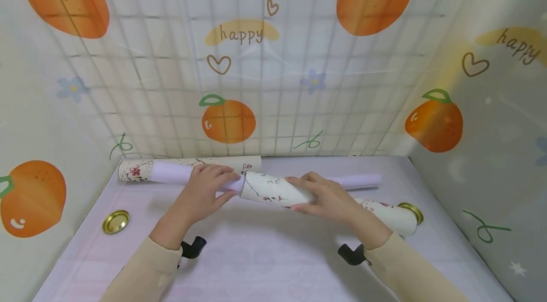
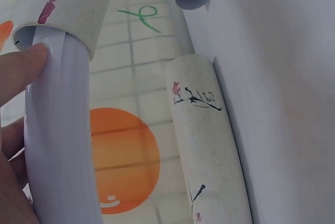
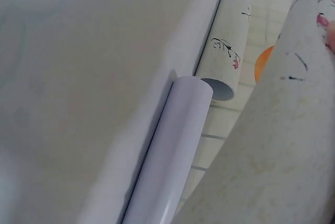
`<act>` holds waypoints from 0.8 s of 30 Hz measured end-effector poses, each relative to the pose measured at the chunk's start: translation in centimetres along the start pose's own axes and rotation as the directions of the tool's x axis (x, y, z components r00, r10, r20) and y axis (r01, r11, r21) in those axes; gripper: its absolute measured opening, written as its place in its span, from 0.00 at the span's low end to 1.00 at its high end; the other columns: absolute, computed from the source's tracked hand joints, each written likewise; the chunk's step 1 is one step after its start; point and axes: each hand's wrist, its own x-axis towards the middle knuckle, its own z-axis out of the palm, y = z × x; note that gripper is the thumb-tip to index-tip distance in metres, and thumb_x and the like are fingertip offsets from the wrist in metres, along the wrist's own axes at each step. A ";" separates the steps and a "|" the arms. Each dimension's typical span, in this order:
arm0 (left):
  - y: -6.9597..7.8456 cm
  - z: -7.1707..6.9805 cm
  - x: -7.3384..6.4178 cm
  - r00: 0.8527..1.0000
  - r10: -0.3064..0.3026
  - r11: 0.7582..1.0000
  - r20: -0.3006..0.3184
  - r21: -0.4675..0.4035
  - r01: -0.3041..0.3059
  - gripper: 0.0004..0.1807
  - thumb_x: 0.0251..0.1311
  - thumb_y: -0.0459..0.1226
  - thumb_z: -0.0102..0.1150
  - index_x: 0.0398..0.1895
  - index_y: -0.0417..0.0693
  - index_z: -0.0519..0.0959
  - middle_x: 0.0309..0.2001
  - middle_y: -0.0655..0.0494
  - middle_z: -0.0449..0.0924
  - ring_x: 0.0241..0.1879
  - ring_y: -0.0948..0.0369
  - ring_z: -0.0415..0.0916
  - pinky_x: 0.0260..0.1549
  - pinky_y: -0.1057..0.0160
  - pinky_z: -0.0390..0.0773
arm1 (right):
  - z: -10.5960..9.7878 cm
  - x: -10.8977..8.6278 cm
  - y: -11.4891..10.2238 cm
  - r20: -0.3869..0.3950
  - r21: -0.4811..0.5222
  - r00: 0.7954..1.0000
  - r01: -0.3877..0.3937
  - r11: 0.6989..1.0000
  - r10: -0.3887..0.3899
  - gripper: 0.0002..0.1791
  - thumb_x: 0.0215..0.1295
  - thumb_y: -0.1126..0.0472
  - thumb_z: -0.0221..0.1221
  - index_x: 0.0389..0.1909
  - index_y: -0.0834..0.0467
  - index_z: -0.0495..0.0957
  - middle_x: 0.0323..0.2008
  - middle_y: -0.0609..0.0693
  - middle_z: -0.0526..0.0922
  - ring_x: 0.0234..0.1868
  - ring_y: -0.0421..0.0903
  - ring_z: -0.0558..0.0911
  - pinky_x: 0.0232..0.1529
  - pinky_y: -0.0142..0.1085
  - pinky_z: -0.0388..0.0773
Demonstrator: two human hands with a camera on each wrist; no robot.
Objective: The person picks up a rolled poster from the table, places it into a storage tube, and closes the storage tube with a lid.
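Note:
My left hand (image 1: 207,193) grips a rolled-up pale sheet (image 1: 171,173), fingers over its top and the thumb at its front. The right hand (image 1: 326,196) holds a cream cardboard tube (image 1: 267,189) printed with blossom branches. In the left wrist view, the sheet's end sits inside the tube's open mouth, and the left thumb (image 2: 31,64) presses on the roll right at the rim. Tube and roll line up end to end, held over the table. The tube's far part (image 1: 391,216) reappears beyond the right wrist.
A second blossom-printed tube (image 1: 218,162) lies along the back wall, its open end showing in the right wrist view. Beside it rests another pale roll (image 1: 359,181). One gold lid (image 1: 116,221) lies at the left; another gold lid (image 1: 413,212) shows behind the held tube's right end.

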 end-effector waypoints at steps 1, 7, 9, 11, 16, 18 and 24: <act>0.1 0.0 0.0 1.000 0.001 1.000 -0.001 -0.003 -0.001 0.18 0.59 0.44 0.72 0.52 0.55 0.83 0.54 0.55 0.81 0.57 0.54 0.76 0.53 0.49 0.67 | 0.0 0.0 0.0 0.000 0.001 1.000 0.002 1.000 -0.002 0.40 0.58 0.38 0.69 0.71 0.40 0.70 0.48 0.44 0.78 0.38 0.42 0.80 0.34 0.36 0.77; 0.2 -0.1 -0.1 1.000 0.025 1.000 -0.011 -0.014 -0.025 0.18 0.59 0.40 0.71 0.53 0.53 0.83 0.54 0.51 0.82 0.57 0.53 0.77 0.54 0.47 0.69 | -0.1 0.1 0.2 0.006 0.008 1.000 -0.004 1.000 0.004 0.39 0.58 0.37 0.69 0.71 0.39 0.71 0.48 0.43 0.78 0.37 0.40 0.79 0.33 0.33 0.75; 0.2 -0.1 -0.1 0.999 0.037 0.999 -0.016 -0.018 -0.037 0.17 0.59 0.41 0.70 0.53 0.52 0.83 0.54 0.50 0.82 0.57 0.52 0.77 0.55 0.47 0.69 | -0.1 0.1 0.2 0.010 0.010 1.000 -0.004 1.000 0.004 0.39 0.57 0.37 0.69 0.70 0.39 0.71 0.48 0.43 0.78 0.36 0.39 0.78 0.32 0.33 0.74; 0.2 0.0 -0.1 0.998 0.051 0.999 -0.027 -0.018 -0.051 0.17 0.60 0.41 0.70 0.52 0.51 0.83 0.54 0.50 0.82 0.57 0.52 0.78 0.55 0.48 0.70 | -0.2 0.1 0.2 0.017 0.016 1.000 -0.008 1.000 0.008 0.39 0.57 0.38 0.69 0.70 0.39 0.71 0.48 0.43 0.78 0.36 0.39 0.78 0.31 0.33 0.74; -0.2 0.4 -0.3 0.993 0.096 0.995 -0.070 0.004 -0.096 0.19 0.58 0.43 0.71 0.51 0.49 0.83 0.53 0.50 0.83 0.57 0.51 0.77 0.56 0.49 0.72 | -0.3 0.1 0.1 0.032 0.033 0.999 -0.021 0.999 0.019 0.39 0.58 0.37 0.69 0.70 0.38 0.71 0.48 0.42 0.77 0.36 0.39 0.78 0.32 0.33 0.74; -0.4 0.5 -0.4 0.988 0.121 0.993 -0.096 0.008 -0.121 0.19 0.57 0.42 0.72 0.50 0.47 0.83 0.53 0.49 0.83 0.57 0.50 0.77 0.58 0.48 0.73 | -0.3 0.2 0.1 0.033 0.039 0.999 -0.021 0.999 0.020 0.39 0.58 0.38 0.69 0.70 0.38 0.70 0.48 0.42 0.77 0.36 0.39 0.78 0.33 0.34 0.74; -0.7 0.0 -0.6 0.972 0.169 0.985 -0.161 -0.002 -0.172 0.16 0.56 0.38 0.70 0.47 0.45 0.83 0.53 0.47 0.82 0.57 0.48 0.78 0.58 0.48 0.75 | -0.3 0.1 0.3 0.041 0.040 0.999 -0.011 0.999 0.009 0.38 0.58 0.38 0.69 0.70 0.39 0.71 0.48 0.43 0.78 0.36 0.39 0.77 0.33 0.33 0.74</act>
